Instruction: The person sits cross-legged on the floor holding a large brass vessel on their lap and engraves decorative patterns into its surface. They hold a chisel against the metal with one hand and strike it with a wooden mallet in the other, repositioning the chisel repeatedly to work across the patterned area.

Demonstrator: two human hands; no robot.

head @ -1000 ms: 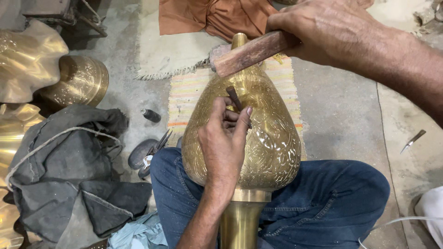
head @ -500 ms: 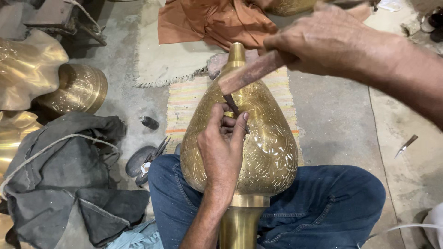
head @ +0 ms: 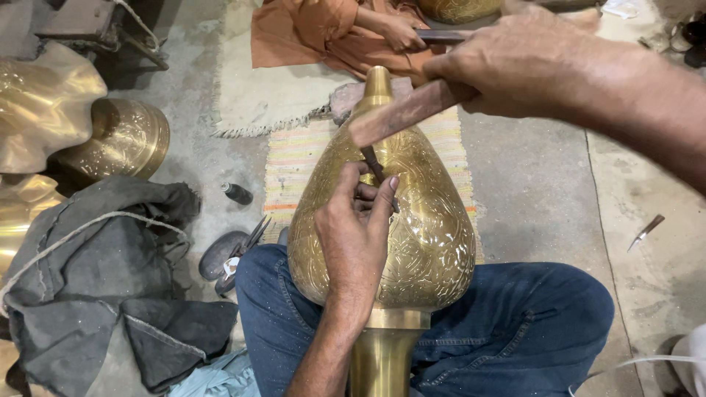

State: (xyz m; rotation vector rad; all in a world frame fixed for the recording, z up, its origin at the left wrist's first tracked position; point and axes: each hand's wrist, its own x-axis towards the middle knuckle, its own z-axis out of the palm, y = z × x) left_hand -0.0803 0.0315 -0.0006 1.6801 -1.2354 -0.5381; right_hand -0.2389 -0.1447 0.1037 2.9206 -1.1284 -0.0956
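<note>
Your left hand (head: 357, 239) pinches a thin chisel (head: 376, 170) w/ fingers closed, tip against the engraved brass vessel (head: 434, 235) that lies across your lap. Your right hand (head: 529, 70) grips tight a wooden mallet (head: 401, 117), just above the chisel's top.

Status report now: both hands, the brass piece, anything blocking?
Left hand holds chisel against engraved brass vessel. Right hand grips wooden mallet just above chisel head. Vessel lies across lap. Nothing blocking.
</note>
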